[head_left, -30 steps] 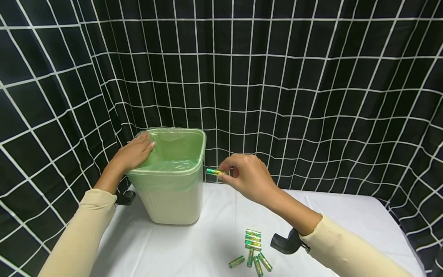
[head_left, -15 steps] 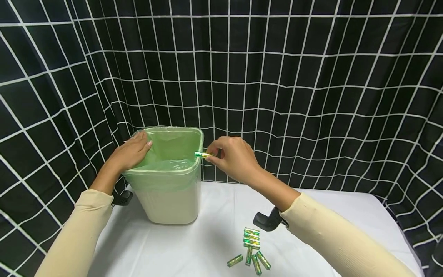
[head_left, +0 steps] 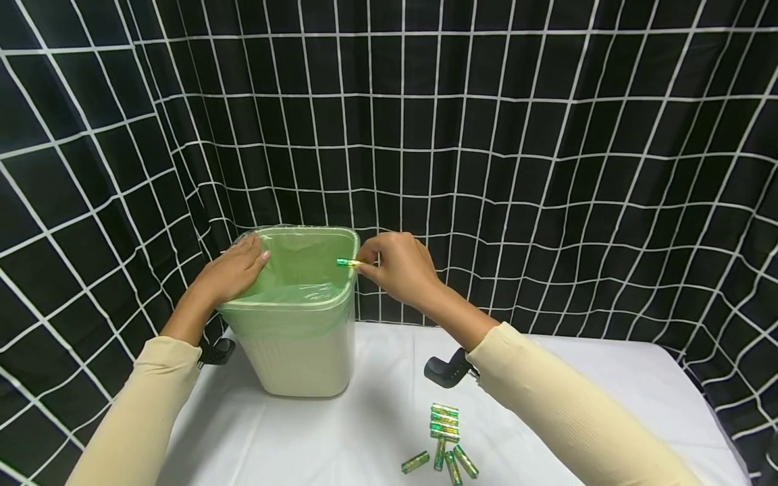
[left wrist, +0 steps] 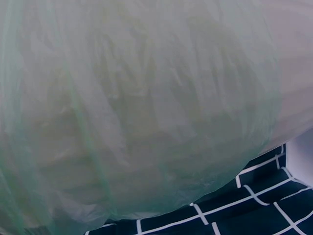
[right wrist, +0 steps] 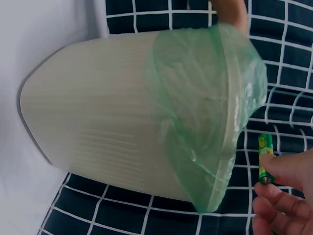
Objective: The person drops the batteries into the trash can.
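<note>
My right hand (head_left: 398, 266) pinches a small green and gold battery (head_left: 344, 262) between thumb and fingertips, level, with its free end over the right rim of a cream waste bin (head_left: 306, 371). A thin green bin liner (head_left: 286, 322) is folded over that rim. In the right wrist view the battery (right wrist: 265, 147) is apart from the liner (right wrist: 195, 93). My left hand (head_left: 234, 273) rests on the bin's left rim with fingers extended. The left wrist view shows only the liner (left wrist: 161, 107) over the bin wall; the left hand is out of that view.
Several more batteries lie on the white tablecloth (head_left: 523, 418): a neat row (head_left: 445, 422), a few fanned out below it, and a single battery (head_left: 415, 462) to the left. A black curtain (head_left: 486, 135) with white grid lines hangs behind and at the sides.
My right hand has moved left and up with the battery, from beside the bin to its right rim. The left hand stays on the bin's left rim.
</note>
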